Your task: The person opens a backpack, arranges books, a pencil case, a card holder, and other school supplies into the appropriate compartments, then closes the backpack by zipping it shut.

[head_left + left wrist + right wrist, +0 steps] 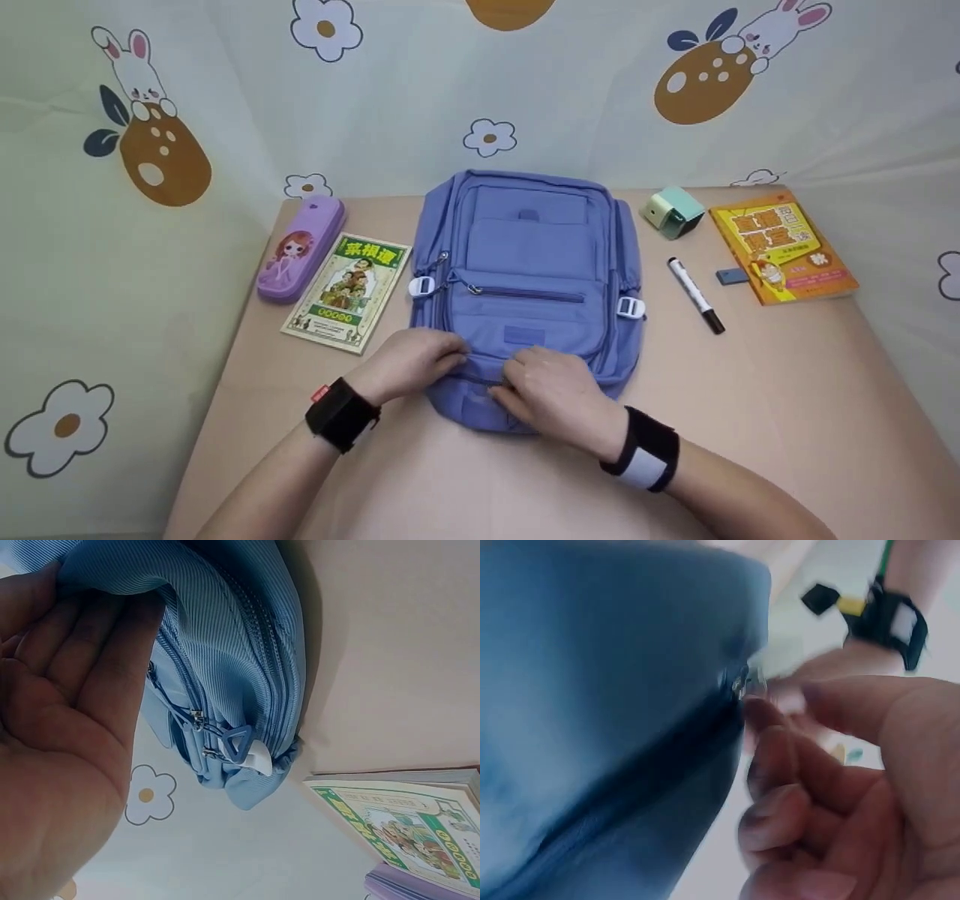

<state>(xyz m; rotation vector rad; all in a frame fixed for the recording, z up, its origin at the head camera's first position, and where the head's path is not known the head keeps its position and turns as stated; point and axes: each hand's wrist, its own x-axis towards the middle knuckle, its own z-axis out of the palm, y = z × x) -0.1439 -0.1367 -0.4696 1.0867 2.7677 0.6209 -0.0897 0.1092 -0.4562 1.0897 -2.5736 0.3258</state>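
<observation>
A blue backpack (pixel 536 251) lies flat on the table, front side up, with several zipped pockets. At its lower left edge my left hand (pixel 412 361) grips the fabric; in the left wrist view the fingers (pixel 90 645) go under a fold of cloth, their tips hidden. My right hand (pixel 559 397) is over the bottom pocket, fingers curled. The blurred right wrist view has its thumb and index finger at the zipper pull (pixel 739 682), pinching it at one end of a dark zipper line.
Left of the backpack lie a purple pencil case (pixel 301 247) and a green-bordered book (pixel 349 292). To its right are a mint-green pencil sharpener (pixel 675 212), a marker (pixel 696 295), a small blue-grey block (pixel 731 277) and an orange book (pixel 784 247). A patterned cloth (pixel 420 82) hangs behind.
</observation>
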